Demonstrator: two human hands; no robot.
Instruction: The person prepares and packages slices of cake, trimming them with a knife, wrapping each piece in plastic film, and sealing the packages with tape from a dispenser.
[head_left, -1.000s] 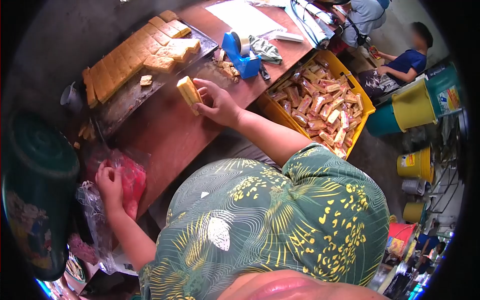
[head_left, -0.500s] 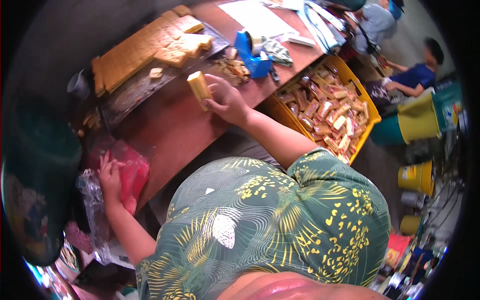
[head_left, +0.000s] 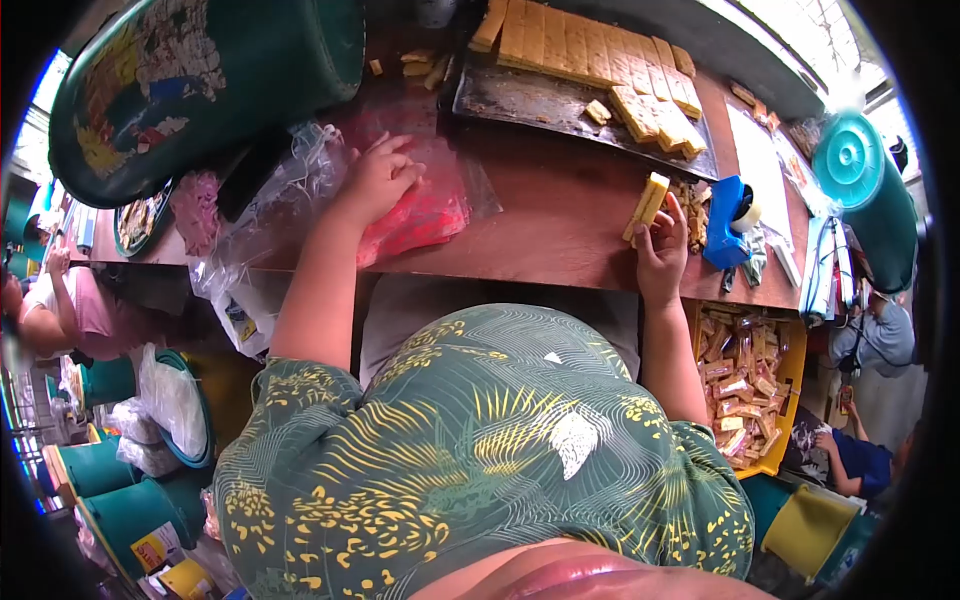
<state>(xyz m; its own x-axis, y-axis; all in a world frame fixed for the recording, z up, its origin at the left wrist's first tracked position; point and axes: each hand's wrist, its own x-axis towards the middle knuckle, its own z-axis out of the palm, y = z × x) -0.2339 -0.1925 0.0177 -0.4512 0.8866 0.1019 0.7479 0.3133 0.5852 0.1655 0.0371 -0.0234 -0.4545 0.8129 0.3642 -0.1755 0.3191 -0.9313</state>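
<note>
My right hand [head_left: 662, 250] holds a stick-shaped slice of cake [head_left: 647, 208] upright between thumb and fingers, over the table's front part. My left hand [head_left: 378, 182] lies with its fingers stretched out on a pile of red-printed clear plastic wrappers [head_left: 425, 205]. Behind, a dark metal tray [head_left: 545, 98] bears a cake [head_left: 590, 45] cut into rows of sticks, with a few pieces loose at its front. A blue tape dispenser [head_left: 725, 225] stands just right of my right hand, beside broken cake bits [head_left: 692, 205].
A yellow crate [head_left: 792, 375] of wrapped sticks stands below the table's right end. A large green bin [head_left: 250, 80] lies at the left, near clear plastic bags [head_left: 290, 185]. One person [head_left: 65, 300] is at far left; others [head_left: 870, 330] are at right.
The view has swung round, bringing the table level and more of the left side into sight. My right hand still holds the cake stick; my left hand stays at the wrappers.
</note>
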